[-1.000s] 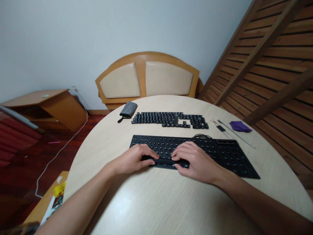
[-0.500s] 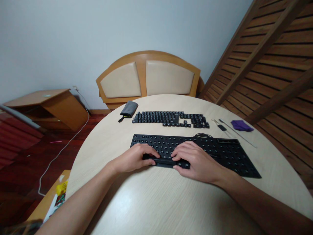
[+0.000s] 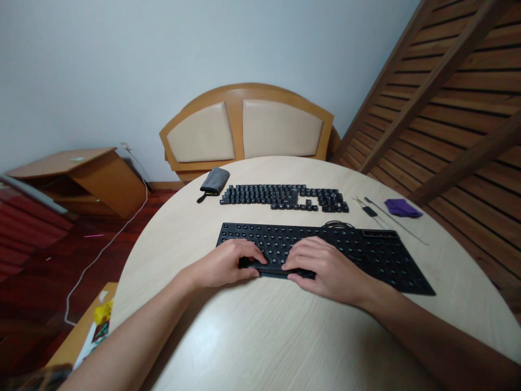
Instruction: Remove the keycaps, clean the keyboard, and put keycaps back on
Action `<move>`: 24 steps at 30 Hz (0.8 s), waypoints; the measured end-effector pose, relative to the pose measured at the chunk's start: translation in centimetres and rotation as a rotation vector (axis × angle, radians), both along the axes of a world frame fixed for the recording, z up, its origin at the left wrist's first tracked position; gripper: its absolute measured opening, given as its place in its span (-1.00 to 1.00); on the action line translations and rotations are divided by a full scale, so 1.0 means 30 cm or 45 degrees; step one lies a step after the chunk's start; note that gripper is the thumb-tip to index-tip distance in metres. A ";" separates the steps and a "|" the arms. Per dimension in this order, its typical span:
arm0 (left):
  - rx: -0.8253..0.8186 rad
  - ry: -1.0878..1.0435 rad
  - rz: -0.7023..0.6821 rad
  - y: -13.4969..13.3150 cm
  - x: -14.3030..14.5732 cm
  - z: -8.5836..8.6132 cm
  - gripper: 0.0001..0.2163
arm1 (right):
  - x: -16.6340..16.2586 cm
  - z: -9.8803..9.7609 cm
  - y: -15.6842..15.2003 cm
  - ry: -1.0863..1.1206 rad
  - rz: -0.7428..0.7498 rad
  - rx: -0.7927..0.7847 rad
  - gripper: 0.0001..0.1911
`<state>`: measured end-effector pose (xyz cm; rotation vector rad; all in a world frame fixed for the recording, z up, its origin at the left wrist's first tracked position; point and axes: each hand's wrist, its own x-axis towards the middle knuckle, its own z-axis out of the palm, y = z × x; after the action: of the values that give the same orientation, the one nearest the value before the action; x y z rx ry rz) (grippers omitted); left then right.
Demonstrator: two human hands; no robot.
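1. Far left on the tabletop (image 3: 228, 336): grey pouch (image 3: 215, 181).
2. Left hand (image 3: 227, 263): grip closed on the long black key (image 3: 272, 267) at the keyboard's (image 3: 396, 266) near edge.
3. Right hand (image 3: 325, 266): grip closed on the key's right end.
4. Far right: purple cloth (image 3: 402, 208).

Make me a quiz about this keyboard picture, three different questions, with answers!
1. True or false: the bare left hand and bare right hand are both at the near edge of the long black plastic keyboard.
2. Fill in (before or beyond): from the person, loose black plastic keycaps lie ____ the keyboard.
3. Farthest right: A grey fabric pouch, B folded purple cloth, C loose keycaps?
Key: 1 true; 2 beyond; 3 B.
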<state>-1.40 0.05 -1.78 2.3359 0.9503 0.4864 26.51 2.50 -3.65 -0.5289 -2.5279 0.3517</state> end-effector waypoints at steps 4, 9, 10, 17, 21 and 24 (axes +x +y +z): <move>0.001 0.028 -0.018 0.000 -0.008 0.010 -0.86 | 0.004 -0.006 0.002 -0.014 0.020 0.016 -0.89; 0.040 0.051 -0.050 0.008 -0.048 0.044 -0.86 | 0.005 -0.002 0.006 -0.028 0.058 0.031 -0.89; 0.043 0.051 -0.052 0.010 -0.056 0.050 -0.86 | 0.005 -0.001 0.006 -0.034 0.062 0.030 -0.89; 0.024 0.103 -0.003 0.015 -0.076 0.046 -0.87 | 0.009 -0.002 0.009 -0.022 0.062 0.027 -0.87; 0.032 0.159 0.036 0.015 -0.075 0.035 -0.87 | 0.009 -0.004 0.008 -0.033 0.053 0.008 -0.86; 0.037 0.171 0.038 0.016 -0.074 0.033 -0.86 | 0.008 -0.005 0.007 -0.042 0.047 -0.010 -0.86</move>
<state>-3.61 0.54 -0.80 2.4079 1.0480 0.3611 26.75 2.72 -3.81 -0.4953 -2.5718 0.3697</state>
